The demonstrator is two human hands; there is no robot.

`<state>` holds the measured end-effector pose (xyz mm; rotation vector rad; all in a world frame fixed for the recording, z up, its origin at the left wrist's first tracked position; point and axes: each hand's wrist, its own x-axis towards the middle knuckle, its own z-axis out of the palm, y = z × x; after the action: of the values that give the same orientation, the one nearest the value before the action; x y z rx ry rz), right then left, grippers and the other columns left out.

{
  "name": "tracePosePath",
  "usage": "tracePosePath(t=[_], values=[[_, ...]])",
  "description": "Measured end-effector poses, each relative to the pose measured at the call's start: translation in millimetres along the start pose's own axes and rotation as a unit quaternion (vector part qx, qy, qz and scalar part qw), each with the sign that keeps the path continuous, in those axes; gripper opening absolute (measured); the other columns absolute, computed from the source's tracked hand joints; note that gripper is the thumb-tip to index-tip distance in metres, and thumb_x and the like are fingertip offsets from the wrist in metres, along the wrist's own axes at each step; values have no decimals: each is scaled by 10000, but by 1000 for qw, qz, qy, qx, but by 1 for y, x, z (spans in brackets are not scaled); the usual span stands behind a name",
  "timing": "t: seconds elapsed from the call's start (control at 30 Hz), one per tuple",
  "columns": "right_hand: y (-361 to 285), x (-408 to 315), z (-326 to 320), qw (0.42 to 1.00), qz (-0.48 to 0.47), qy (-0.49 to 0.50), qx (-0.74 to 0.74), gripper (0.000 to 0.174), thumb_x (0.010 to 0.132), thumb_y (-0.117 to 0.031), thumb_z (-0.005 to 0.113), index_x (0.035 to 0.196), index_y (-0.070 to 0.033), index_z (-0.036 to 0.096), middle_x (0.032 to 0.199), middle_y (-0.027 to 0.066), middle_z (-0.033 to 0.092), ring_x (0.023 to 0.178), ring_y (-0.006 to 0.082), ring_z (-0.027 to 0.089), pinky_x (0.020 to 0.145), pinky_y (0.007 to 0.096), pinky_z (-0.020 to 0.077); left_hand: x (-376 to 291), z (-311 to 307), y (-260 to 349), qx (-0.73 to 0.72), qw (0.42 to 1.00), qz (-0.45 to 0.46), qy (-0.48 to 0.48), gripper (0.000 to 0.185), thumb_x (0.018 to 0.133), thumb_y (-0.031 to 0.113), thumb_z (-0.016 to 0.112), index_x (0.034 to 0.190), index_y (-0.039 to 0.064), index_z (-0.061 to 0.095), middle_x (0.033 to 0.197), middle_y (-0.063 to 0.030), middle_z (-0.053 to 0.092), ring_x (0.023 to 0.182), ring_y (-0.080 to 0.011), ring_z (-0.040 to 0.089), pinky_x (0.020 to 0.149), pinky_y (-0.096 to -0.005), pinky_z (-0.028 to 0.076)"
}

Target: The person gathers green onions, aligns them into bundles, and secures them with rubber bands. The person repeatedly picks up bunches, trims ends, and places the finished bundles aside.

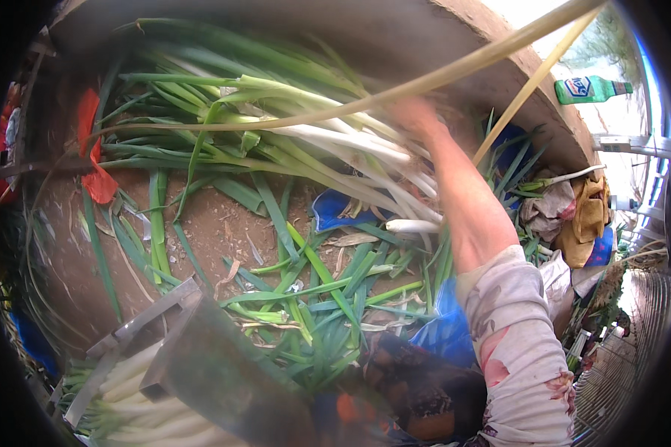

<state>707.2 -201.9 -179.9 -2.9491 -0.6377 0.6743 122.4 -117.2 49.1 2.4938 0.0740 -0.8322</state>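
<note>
A large heap of long green onions (335,125) lies before me, green tops to the left and white root ends to the right. My right hand (416,114) reaches into the far side of the heap near the root ends. It is blurred and partly behind a pale dry stalk (313,115), so its grip cannot be made out. Its sleeve is floral. My left hand is out of view. At the lower left, pale onion stems (145,408) lie side by side in a metal frame (145,318).
Loose green leaves (335,290) litter the dirt floor (218,229). A red plastic strip (98,173) lies by the onion tops. On the right are a green glass bottle (587,89) on a ledge, yellow gloves (584,223) and a wire fan guard (620,352). Blue plastic (447,324) lies near my sleeve.
</note>
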Motion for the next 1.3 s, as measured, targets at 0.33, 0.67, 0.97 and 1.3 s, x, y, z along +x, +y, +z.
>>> tracePosePath(t=[0.33,0.67,0.97,1.3], values=[[-12,-42,-19,994,-65,66,55,562,921,-565,452,1226,-131,638,1312,177,572,1200,401,525,1027,578,344,-4,3,4,7,1000,-11,6,499,888,196,571,1363,58,506,1308,-202,564,1123,-377,588,883,-467,498],[-51,-131,-12,985,-117,-117,39,850,766,-438,687,1422,6,379,1313,289,536,1245,386,520,1069,427,403,-20,15,20,33,999,-2,8,500,888,193,567,1366,58,505,1313,-204,564,1130,-376,586,888,-469,497],[-80,-199,1,973,-87,-147,157,646,687,-392,711,1136,46,553,1058,281,633,996,388,625,891,463,478,-60,55,11,283,955,90,-18,496,885,180,552,1363,58,510,1295,-208,577,1137,-373,584,896,-479,493],[-68,-203,48,981,-78,-130,119,612,633,-280,713,1148,28,589,1013,272,666,953,389,655,861,440,521,-51,3,61,-28,995,-78,-53,480,855,127,525,1332,76,540,1204,-213,618,1076,-371,611,924,-490,473]])
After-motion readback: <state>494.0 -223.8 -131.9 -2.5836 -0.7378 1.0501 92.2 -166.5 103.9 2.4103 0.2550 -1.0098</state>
